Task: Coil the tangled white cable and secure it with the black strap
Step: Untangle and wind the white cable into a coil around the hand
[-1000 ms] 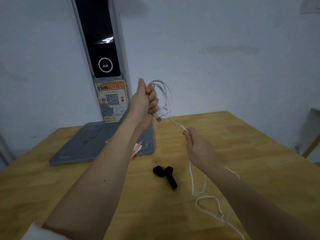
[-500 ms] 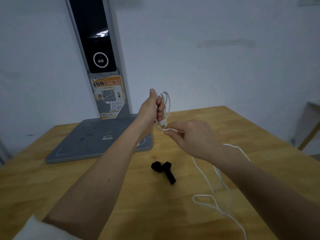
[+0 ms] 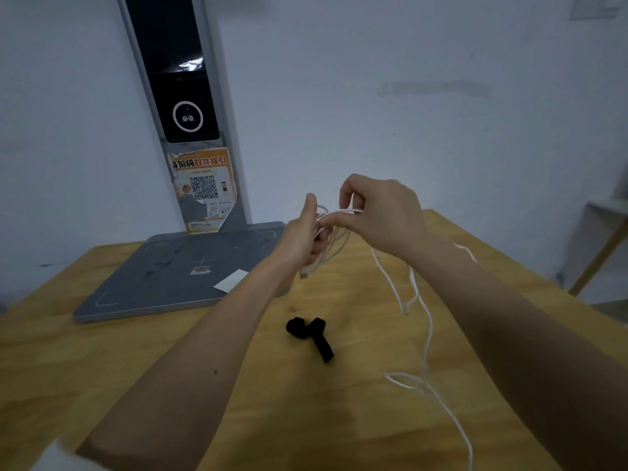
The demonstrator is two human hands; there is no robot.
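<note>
Coiling partly done. Left hand [image 3: 302,232] at frame centre grips few loops of white cable [image 3: 426,331], USB plug dangling below. Right hand [image 3: 380,215] pinches strand, laying next loop. Long tail trails lower right across wooden table [image 3: 102,368]. Black strap [image 3: 311,334] lies untouched, lower centre.

Single head view, worn by the person, looking forward and down across the wooden table [image 3: 102,368] toward the far white wall [image 3: 407,96]. Wide angle, edges bowed. Both forearms enter from the near edge; left hand [image 3: 299,239] and right hand [image 3: 380,215] meet mid-frame, close to the lens. Grey stand [image 3: 176,277] sits far left. No second view to overlap.
</note>
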